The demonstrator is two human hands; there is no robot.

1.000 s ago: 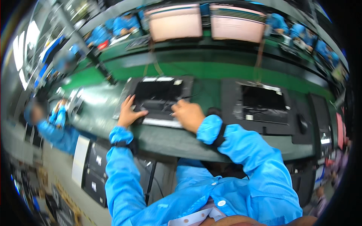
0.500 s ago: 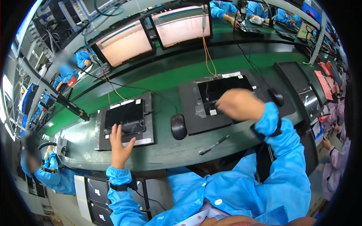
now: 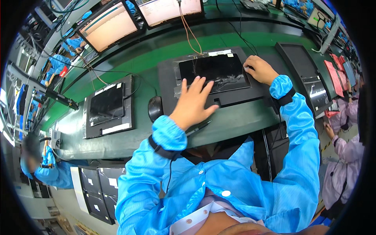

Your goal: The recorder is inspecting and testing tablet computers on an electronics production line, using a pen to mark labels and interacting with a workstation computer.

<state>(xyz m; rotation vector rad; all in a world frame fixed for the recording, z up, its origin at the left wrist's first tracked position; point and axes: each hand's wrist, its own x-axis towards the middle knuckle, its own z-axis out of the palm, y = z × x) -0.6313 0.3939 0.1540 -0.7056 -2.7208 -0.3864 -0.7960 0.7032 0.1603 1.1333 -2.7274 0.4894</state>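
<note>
A black tablet (image 3: 213, 70) lies screen up in a dark grey pad (image 3: 166, 80) on the bench in front of me. My left hand (image 3: 194, 102) is open, fingers spread, with its fingertips at the tablet's lower left edge. At the tablet's right edge, my right hand (image 3: 260, 70) has its thumb and fingers closed in a pinch; whatever is between them is too small to make out. A second tablet (image 3: 106, 104) rests in another pad (image 3: 129, 102) to the left, touched by neither hand. Beneath my left hand a pen (image 3: 199, 127) is partly hidden.
Between the pads sits a black mouse (image 3: 155, 109). Two monitors (image 3: 109, 26) stand at the back, with thin cables (image 3: 188, 31) running down to the tablets. A black tray (image 3: 299, 64) and pink packets (image 3: 333, 80) lie at the right. Other people work nearby.
My left hand has left the left tablet and moved right to the other one. My right hand has gone from above that tablet to its right edge. The view has shifted too.
</note>
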